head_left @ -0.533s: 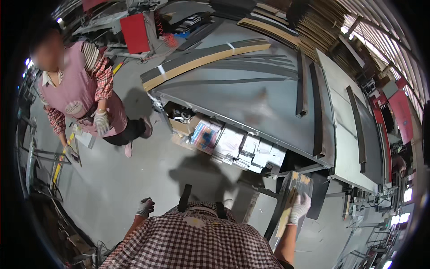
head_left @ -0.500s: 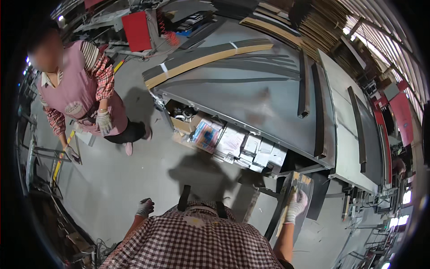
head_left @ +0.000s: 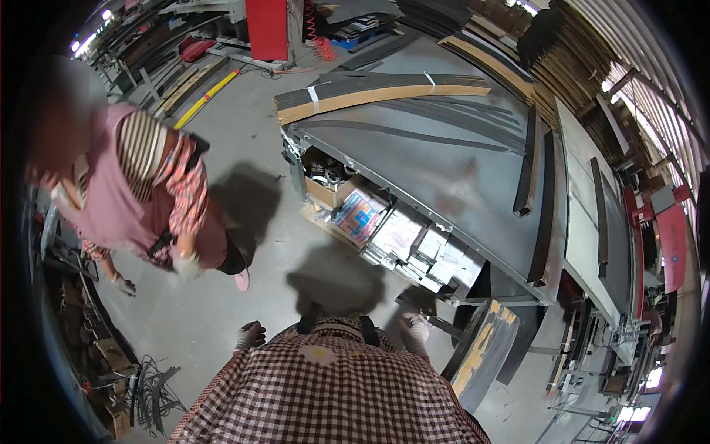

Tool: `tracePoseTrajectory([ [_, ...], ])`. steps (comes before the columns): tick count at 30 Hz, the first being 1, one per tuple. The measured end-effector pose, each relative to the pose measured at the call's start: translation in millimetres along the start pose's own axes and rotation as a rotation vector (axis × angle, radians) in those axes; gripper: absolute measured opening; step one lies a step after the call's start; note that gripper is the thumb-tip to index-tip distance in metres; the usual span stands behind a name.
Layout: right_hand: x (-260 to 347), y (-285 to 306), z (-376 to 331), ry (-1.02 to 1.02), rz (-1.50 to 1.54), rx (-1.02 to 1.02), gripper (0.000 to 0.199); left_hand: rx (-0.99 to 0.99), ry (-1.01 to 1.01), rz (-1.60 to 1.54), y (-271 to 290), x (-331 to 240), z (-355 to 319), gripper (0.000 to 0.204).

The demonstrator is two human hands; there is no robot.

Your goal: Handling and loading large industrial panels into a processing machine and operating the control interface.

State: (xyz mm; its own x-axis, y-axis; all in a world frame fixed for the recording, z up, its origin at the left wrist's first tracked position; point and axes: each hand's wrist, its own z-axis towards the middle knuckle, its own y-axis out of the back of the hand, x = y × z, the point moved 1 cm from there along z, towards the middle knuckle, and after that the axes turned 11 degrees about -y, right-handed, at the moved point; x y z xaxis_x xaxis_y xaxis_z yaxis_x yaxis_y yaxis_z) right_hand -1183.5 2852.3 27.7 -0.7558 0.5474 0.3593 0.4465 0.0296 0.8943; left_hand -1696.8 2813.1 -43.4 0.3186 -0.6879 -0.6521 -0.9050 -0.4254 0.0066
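Note:
My left hand (head_left: 250, 335), in a pale glove with dark fingertips, hangs at my left side above the floor. Its fingers are curled in, and nothing shows in them. On the other side, my right hand (head_left: 416, 331) is held close to my body, its fingers loosely apart with nothing seen in them. Just right of it runs a dark bar (head_left: 436, 323), apparently joined to a bench (head_left: 484, 348) with a worn wooden top and grey side. I cannot tell whether the hand touches that bar.
Ahead stands a large metal-topped table (head_left: 444, 170) bearing a strapped bundle of strips (head_left: 384, 95) and dark long profiles (head_left: 529, 163). Beneath its edge are papers (head_left: 399, 231) and a cardboard box (head_left: 329, 189). A co-worker (head_left: 140, 185) in a pink apron is at left. Tangled strips (head_left: 155, 396) lie lower left.
My right hand has left the bench top and come in toward my body. The co-worker appears nearer and larger. The view has shifted, with the table now farther right.

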Motion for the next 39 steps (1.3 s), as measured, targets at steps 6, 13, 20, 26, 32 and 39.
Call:
tracePoseTrajectory([
  [6,-121.6,-72.1,1.2,-0.258,0.1,0.149,0.038,0.108,0.017,0.031,-0.6,29.8,48.4,0.023],
  [13,-141.7,-16.4,-39.4,-0.529,0.171,0.271,0.046,0.057,-0.021,0.101,-45.8,31.4,59.1,0.027],
  [20,-171.4,-33.4,-40.9,-0.686,0.424,0.268,0.049,0.33,-0.083,0.071,-111.9,-34.6,51.9,0.027],
  [26,-149.3,-7.8,-37.6,-0.715,0.375,0.172,0.044,0.17,-0.629,0.408,-160.1,-154.6,139.6,0.052],
  [32,-141.8,-13.1,-44.5,-0.956,0.379,0.082,0.039,0.02,-1.425,1.121,-315.9,-400.4,115.7,0.089],
  [39,-67.5,-64.3,-58.9,-1.102,0.409,-0.015,0.038,-0.112,-1.504,1.444,-371.8,-585.9,199.0,0.113],
])
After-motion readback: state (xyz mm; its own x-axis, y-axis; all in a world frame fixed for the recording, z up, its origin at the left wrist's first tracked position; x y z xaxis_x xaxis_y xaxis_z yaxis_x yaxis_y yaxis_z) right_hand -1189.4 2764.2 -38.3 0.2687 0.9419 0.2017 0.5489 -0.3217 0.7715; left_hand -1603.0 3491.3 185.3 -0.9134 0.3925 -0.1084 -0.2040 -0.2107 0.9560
